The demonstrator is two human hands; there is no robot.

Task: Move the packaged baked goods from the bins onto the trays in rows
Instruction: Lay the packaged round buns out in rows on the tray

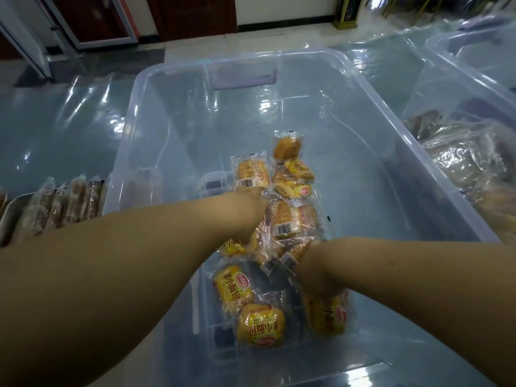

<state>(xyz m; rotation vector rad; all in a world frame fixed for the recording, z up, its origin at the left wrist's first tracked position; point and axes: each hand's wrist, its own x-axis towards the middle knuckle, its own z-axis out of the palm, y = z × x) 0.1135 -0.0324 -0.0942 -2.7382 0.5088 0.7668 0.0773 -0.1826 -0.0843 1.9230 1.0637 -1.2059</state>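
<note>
bin: a large clear plastic bin [435, 174] fills the middle of the view, with both forearms reaching down into it.
bread packs: a loose heap of small wrapped bread packs [290, 222] lies on the bin floor, some showing yellow labels, some turned barcode-up.
left hand: the left hand [248, 213] is down among the packs in the middle of the heap; its fingers are hidden under the hand and wrappers, so how far they are closed and what they hold cannot be told.
right hand: the right hand [315, 275] presses down at the near side of the heap, touching the top of one yellow-label pack [326, 317]; its fingers are hidden too, so a grip cannot be confirmed.
near packs: two more yellow-label packs [259, 325] lie just left of that one, apart from both hands.
tray: at the left edge a tray [8, 222] holds a row of darker wrapped goods [67, 202] standing side by side.
second bin: to the right another clear bin [474, 88] holds more wrapped goods, blurred.
</note>
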